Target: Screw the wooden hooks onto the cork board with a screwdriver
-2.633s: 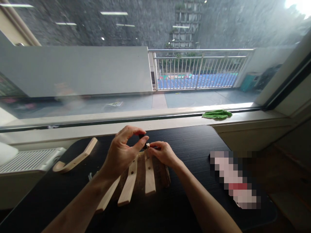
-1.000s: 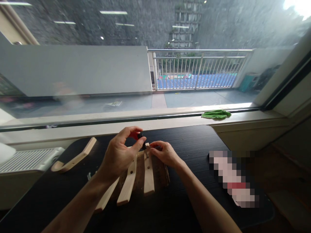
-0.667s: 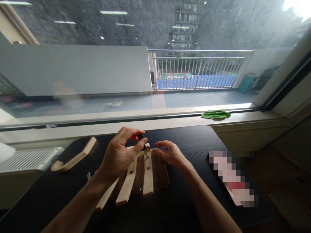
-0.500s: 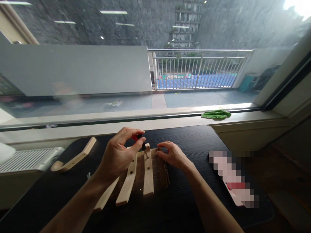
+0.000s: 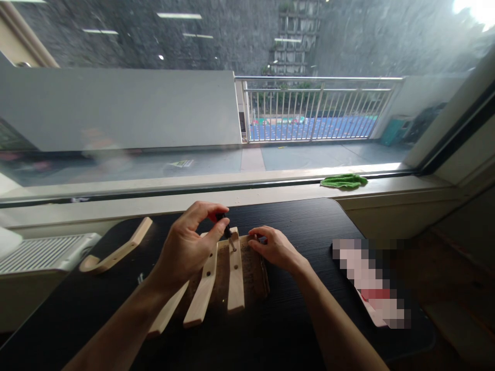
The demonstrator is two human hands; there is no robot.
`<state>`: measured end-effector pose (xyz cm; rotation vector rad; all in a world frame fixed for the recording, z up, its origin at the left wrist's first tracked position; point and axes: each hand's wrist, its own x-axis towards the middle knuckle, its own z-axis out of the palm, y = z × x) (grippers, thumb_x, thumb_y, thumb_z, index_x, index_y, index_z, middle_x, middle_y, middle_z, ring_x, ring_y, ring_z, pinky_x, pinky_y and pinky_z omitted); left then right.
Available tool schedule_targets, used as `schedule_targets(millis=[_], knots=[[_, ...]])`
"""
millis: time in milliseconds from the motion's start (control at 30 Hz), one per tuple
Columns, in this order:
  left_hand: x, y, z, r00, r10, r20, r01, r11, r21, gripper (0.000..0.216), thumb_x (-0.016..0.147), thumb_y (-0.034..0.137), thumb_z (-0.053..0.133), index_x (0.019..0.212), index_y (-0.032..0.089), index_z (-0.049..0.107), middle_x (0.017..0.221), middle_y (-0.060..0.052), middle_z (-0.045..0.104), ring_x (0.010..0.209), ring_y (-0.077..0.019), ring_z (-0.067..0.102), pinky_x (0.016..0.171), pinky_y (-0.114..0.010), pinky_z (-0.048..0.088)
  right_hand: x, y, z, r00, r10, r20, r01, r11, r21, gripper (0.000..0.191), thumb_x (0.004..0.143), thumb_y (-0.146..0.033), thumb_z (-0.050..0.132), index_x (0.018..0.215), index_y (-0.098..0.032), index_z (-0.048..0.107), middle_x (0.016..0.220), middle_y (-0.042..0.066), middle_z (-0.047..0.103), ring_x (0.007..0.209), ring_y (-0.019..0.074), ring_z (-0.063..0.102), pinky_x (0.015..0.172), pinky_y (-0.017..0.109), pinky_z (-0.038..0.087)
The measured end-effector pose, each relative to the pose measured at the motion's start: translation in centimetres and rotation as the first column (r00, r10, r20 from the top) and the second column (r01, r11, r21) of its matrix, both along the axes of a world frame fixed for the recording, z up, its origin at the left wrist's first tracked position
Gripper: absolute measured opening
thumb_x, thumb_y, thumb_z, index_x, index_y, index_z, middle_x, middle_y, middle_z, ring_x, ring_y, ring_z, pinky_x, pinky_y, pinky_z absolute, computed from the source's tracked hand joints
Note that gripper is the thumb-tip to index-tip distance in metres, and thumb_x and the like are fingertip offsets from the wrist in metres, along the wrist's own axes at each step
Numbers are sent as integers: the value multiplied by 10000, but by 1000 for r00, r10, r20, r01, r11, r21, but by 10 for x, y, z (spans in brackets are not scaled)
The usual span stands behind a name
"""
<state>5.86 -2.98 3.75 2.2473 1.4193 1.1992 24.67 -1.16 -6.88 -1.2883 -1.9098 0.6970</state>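
Observation:
My left hand (image 5: 194,229) pinches the dark handle of a small screwdriver (image 5: 221,218) between thumb and fingers. The screwdriver tilts, its tip meeting a screw (image 5: 234,249) in the upper part of a pale wooden strip (image 5: 235,288). This strip has another dark hole lower down and rests on a brown board (image 5: 254,273). My right hand (image 5: 274,245) grips the far right corner of that board between thumb and fingers. A second wooden strip (image 5: 199,304) with holes lies left of the first. Another wooden strip (image 5: 166,317) is partly hidden by my left forearm.
A curved wooden piece (image 5: 116,256) and small screws (image 5: 141,278) lie left on the black table (image 5: 301,219). A pixelated pink item (image 5: 373,309) lies at the right. A green cloth (image 5: 344,181) is on the window sill, and a radiator (image 5: 50,252) stands left.
Both hands stay in nearly the same place, the screwdriver still at the screw. The whole view has shifted very slightly.

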Motion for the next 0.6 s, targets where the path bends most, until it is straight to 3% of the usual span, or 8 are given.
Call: schedule_targets(millis=[133,367,500,600], knots=[[1,-3,0,999,46,-8,-46,998,-53,214,802,278,570,1013,246,577,985,1,613,927,-166,577,739,-247,487,0,1,-2,1000,0,6,0,1000,27,253,786,-308,567,1017,-248,649,944,22,654,839,162,588,751,274,454],[0,-1,0,1000,-18,-23,18,1000,13,197,788,291,592,973,226,583,941,-7,595,893,-170,574,808,-278,459,-5,0,3,1000,-14,-5,14,991,135,342,785,-222,556,1125,-241,588,1135,38,581,1066,185,483,918,322,391],[-1,-2,1,999,33,-29,-34,999,-19,222,796,291,584,1012,240,574,967,0,610,906,-166,578,797,-269,463,-10,-5,11,997,80,-11,-74,959,274,457,810,-131,491,1251,-252,484,1239,25,520,1137,168,421,975,328,360],[-1,-1,1,999,8,-42,-8,1000,4,194,795,289,585,982,237,583,959,0,606,915,-168,573,834,-281,452,-15,-8,13,990,143,7,-136,922,362,478,823,-90,439,1282,-221,449,1270,37,499,1145,171,410,981,341,365]])
